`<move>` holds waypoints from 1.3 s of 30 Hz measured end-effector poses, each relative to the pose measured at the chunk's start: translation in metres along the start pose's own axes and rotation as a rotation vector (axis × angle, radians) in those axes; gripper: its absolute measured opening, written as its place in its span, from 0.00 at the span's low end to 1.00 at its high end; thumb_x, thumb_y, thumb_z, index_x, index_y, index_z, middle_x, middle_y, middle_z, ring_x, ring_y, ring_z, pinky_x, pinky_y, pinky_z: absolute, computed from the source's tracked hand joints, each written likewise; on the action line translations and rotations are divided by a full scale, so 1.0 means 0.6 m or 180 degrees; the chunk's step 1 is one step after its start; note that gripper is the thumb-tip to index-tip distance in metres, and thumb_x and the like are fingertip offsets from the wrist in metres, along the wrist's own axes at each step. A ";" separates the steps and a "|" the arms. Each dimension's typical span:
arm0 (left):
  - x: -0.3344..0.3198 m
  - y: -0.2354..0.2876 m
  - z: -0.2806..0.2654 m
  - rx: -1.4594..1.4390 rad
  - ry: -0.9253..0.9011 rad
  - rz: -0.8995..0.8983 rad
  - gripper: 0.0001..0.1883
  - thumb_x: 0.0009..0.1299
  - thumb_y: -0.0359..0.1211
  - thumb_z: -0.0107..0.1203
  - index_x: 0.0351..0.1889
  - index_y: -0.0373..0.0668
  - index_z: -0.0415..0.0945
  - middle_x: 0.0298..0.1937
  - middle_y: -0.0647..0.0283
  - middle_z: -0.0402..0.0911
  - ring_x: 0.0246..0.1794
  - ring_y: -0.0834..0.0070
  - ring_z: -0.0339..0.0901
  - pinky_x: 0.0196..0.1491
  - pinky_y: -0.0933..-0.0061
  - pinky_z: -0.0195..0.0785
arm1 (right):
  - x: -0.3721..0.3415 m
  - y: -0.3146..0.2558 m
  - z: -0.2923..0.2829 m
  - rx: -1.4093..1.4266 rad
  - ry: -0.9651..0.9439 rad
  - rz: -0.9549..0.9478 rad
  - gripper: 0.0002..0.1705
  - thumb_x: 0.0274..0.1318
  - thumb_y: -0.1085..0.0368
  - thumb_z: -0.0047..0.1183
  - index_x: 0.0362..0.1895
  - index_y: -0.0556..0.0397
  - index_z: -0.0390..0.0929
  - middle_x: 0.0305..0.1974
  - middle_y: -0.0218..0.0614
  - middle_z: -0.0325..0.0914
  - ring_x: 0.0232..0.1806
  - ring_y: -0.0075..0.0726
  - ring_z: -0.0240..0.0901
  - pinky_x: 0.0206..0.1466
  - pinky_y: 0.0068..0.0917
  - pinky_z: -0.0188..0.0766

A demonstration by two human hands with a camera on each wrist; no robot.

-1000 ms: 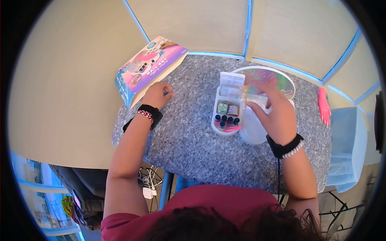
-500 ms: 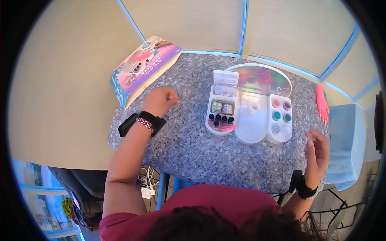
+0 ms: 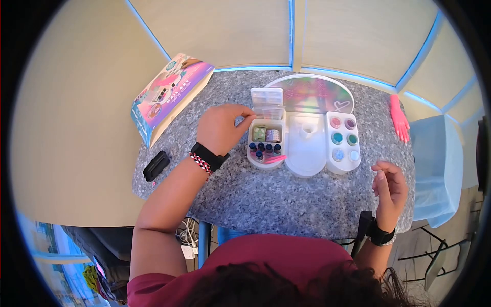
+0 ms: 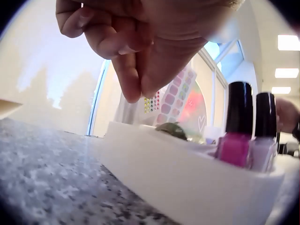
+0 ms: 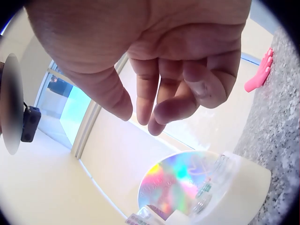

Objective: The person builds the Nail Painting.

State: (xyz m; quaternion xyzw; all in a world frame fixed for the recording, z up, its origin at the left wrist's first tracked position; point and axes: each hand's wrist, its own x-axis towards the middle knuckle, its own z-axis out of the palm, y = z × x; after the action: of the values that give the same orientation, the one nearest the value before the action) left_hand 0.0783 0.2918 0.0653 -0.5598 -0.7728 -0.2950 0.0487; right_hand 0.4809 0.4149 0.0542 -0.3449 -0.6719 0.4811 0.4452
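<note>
Thumb and index fingertips together, my left hand (image 3: 222, 128) is at the left edge of a clear lidded compartment (image 3: 267, 105) at the back of a white organizer (image 3: 263, 165). In the left wrist view, a sheet of coloured gems (image 4: 152, 103) and a nail sticker sheet (image 4: 176, 97) stand just behind those fingertips. I cannot tell whether they pinch anything. The organizer holds nail polish bottles (image 3: 261, 153), patterned rolls (image 3: 273, 135) and a pink tool (image 3: 274, 159). My right hand (image 3: 391, 192), fingers loosely curled with nothing in them, hovers right of a white glitter pot tray (image 3: 343, 166).
A rounded white base (image 3: 306, 162) joins both trays, with an iridescent panel (image 3: 319, 92) behind. A nail art box (image 3: 171, 92) leans at the back left. A black case (image 3: 156, 166) lies at left, a pink model hand (image 3: 399, 118) at right.
My left hand has moved right, from the bare tabletop to the organizer's clear compartment. My right hand has drawn back from above the trays to the right side, uncovering the glitter pots.
</note>
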 end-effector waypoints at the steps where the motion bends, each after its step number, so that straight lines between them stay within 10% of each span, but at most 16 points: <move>1: 0.000 -0.007 0.006 -0.0009 -0.0006 0.0017 0.07 0.72 0.40 0.72 0.40 0.48 0.94 0.37 0.65 0.93 0.26 0.70 0.83 0.32 0.65 0.71 | -0.002 0.002 -0.002 0.0033 -0.0008 0.0003 0.12 0.76 0.69 0.59 0.59 0.58 0.83 0.49 0.34 0.87 0.38 0.17 0.72 0.43 0.19 0.69; 12: 0.014 -0.019 0.025 0.0645 -0.0049 0.0671 0.07 0.73 0.40 0.71 0.40 0.50 0.92 0.40 0.65 0.93 0.38 0.62 0.89 0.44 0.59 0.74 | 0.007 0.026 -0.011 -0.0052 -0.0152 0.0228 0.15 0.75 0.70 0.61 0.62 0.57 0.83 0.57 0.33 0.85 0.48 0.22 0.74 0.52 0.23 0.72; 15: 0.012 -0.019 0.017 -0.0234 0.0357 0.0273 0.07 0.75 0.38 0.68 0.45 0.48 0.93 0.42 0.58 0.94 0.38 0.57 0.90 0.41 0.59 0.79 | 0.024 0.044 -0.018 0.0089 -0.0267 0.0581 0.22 0.75 0.67 0.62 0.69 0.54 0.81 0.68 0.34 0.80 0.64 0.30 0.72 0.65 0.31 0.73; 18: 0.010 -0.063 0.034 -0.0844 0.0526 -0.0543 0.12 0.80 0.40 0.67 0.48 0.43 0.93 0.42 0.61 0.95 0.37 0.73 0.89 0.42 0.68 0.78 | 0.067 0.060 -0.054 0.0749 -0.0152 0.1141 0.30 0.75 0.55 0.65 0.72 0.58 0.78 0.70 0.35 0.79 0.72 0.33 0.71 0.72 0.37 0.71; 20: 0.005 -0.092 0.044 -0.1458 -0.0120 -0.0725 0.23 0.79 0.36 0.67 0.71 0.47 0.82 0.63 0.57 0.89 0.53 0.71 0.86 0.56 0.68 0.76 | 0.128 0.081 -0.098 0.0845 0.0170 0.1135 0.33 0.74 0.53 0.65 0.73 0.59 0.77 0.70 0.36 0.79 0.73 0.33 0.72 0.72 0.38 0.70; 27: 0.026 -0.165 0.100 -0.3193 -0.1254 -0.0387 0.46 0.76 0.23 0.63 0.90 0.38 0.52 0.89 0.50 0.61 0.90 0.60 0.56 0.87 0.54 0.50 | 0.352 0.199 -0.238 -0.2111 0.0224 0.0586 0.53 0.58 0.42 0.77 0.80 0.55 0.72 0.72 0.54 0.79 0.73 0.51 0.76 0.76 0.42 0.70; 31: 0.030 -0.153 0.080 -0.3093 -0.1568 -0.0830 0.45 0.74 0.22 0.64 0.88 0.36 0.55 0.87 0.51 0.65 0.88 0.60 0.61 0.87 0.54 0.52 | 0.393 0.206 -0.221 -0.2861 -0.0087 0.0592 0.59 0.51 0.42 0.80 0.82 0.55 0.70 0.68 0.56 0.82 0.71 0.56 0.79 0.74 0.43 0.74; 34: 0.010 -0.134 0.074 -0.3049 -0.1677 -0.0662 0.43 0.72 0.22 0.67 0.85 0.37 0.61 0.80 0.55 0.74 0.80 0.61 0.71 0.83 0.55 0.61 | 0.406 0.215 -0.224 -0.3502 -0.0529 0.0796 0.51 0.58 0.53 0.72 0.84 0.49 0.68 0.54 0.48 0.91 0.52 0.46 0.89 0.57 0.44 0.82; 39: -0.039 -0.064 0.044 -0.2992 -0.1385 -0.1045 0.39 0.70 0.25 0.72 0.79 0.38 0.69 0.73 0.53 0.81 0.73 0.62 0.79 0.74 0.52 0.73 | 0.338 0.110 -0.145 -0.0424 -0.0794 0.1451 0.46 0.65 0.43 0.61 0.83 0.48 0.70 0.64 0.40 0.84 0.57 0.36 0.84 0.55 0.37 0.81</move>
State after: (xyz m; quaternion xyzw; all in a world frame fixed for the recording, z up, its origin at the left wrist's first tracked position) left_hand 0.0595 0.2784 0.0187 -0.4413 -0.6271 -0.4899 -0.4148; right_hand 0.4897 0.6452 0.0576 -0.4539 -0.6567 0.5624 0.2154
